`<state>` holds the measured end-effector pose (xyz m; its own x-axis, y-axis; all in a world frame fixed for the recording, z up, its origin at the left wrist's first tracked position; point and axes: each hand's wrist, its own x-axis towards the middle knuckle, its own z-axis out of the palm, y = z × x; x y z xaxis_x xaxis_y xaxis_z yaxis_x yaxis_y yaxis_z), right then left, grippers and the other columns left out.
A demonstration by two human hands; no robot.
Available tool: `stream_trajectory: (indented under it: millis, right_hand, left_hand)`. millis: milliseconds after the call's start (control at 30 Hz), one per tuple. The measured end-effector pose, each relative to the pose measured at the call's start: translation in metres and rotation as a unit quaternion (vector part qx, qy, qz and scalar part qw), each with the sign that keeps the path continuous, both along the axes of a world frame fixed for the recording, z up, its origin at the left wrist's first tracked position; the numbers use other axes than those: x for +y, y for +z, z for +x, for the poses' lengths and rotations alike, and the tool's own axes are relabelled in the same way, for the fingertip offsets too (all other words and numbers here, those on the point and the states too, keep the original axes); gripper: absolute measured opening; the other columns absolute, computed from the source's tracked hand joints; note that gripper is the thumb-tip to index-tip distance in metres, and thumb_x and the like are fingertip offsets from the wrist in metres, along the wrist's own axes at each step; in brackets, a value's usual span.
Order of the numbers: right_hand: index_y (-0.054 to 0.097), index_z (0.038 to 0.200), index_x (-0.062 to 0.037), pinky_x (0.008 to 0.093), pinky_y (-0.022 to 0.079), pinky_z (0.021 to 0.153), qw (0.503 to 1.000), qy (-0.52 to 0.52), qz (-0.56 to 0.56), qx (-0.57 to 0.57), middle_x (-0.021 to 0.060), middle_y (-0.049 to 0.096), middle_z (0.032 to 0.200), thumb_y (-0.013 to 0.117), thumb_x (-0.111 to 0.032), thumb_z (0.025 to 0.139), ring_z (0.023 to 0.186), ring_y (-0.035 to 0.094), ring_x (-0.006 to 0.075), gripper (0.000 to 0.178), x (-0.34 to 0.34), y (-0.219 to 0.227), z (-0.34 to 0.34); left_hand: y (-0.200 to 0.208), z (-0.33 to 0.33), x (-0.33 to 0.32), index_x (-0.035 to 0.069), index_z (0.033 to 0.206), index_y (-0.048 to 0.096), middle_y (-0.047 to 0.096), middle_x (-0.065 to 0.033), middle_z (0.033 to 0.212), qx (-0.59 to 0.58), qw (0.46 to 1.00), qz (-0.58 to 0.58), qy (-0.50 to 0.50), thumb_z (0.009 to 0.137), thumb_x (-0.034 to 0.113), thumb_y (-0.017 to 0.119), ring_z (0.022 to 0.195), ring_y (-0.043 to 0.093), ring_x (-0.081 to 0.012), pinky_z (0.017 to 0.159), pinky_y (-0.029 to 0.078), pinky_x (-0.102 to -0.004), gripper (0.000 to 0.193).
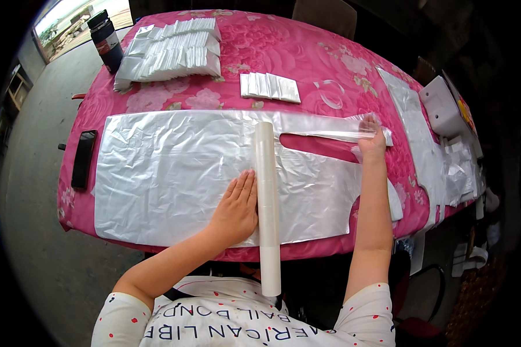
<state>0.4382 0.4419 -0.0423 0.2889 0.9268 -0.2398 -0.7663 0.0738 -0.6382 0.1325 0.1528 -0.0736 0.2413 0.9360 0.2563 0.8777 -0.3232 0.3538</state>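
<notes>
On pink cloth (307,52) | plastic bag (156,173) under flat L grip (234,208) | R grip (372,137) @ strap (321,127), closure unclear

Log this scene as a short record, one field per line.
Left hand: left hand flat on the clear plastic bag, beside the pale roll
Right hand: right hand at the bag's far handle strip; exact grip unclear
Roll: lies across the bag, near end past the table edge
Far left: large folded stack, dark jar
Far middle: small folded stack
Left edge: black phone
Cover: pink floral cloth
</notes>
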Motion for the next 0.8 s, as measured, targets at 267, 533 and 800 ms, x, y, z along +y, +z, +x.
stream_trajectory:
  millis: [267,533,800]
  right_hand:
    - [0.049,0.117,-0.0023,0.0357,0.046,0.087,0.962,0.089,0.196,-0.167,0.0106,0.055,0.117,0.033,-0.024,0.098,0.105,0.054,0.0246,0.033,-0.071,0.115,-0.099]
    - [0.053,0.113,0.0023,0.0504,0.030,0.097,0.644,0.323,0.443,-0.534,0.0263,0.053,0.115,0.050,-0.018,0.087,0.114,0.043,0.0440,0.034,-0.227,0.053,-0.374]
    - [0.041,0.131,-0.0022,0.0447,0.007,0.111,0.481,0.429,0.375,-0.667,0.0202,0.026,0.144,0.052,-0.027,0.085,0.137,0.012,0.0343,0.053,-0.270,-0.028,-0.454]
  left_hand:
    - [-0.002,-0.002,-0.001,-0.014,0.129,0.033,0.034,-0.0287,0.136,0.017,1.000,0.014,-0.002,0.086,0.018,0.037,0.130,0.029,-0.0378,0.109,0.019,-0.0436,0.054]
    - [-0.018,-0.004,-0.001,-0.013,0.130,0.032,0.034,-0.0310,0.135,-0.029,0.997,0.070,-0.005,0.087,0.026,0.039,0.131,0.027,-0.0394,0.108,0.019,-0.0470,0.058]
    - [-0.015,0.005,0.003,-0.013,0.132,0.029,0.026,-0.0272,0.141,0.029,1.000,0.000,0.000,0.087,0.025,0.036,0.135,0.020,-0.0354,0.111,0.013,-0.0431,0.059]
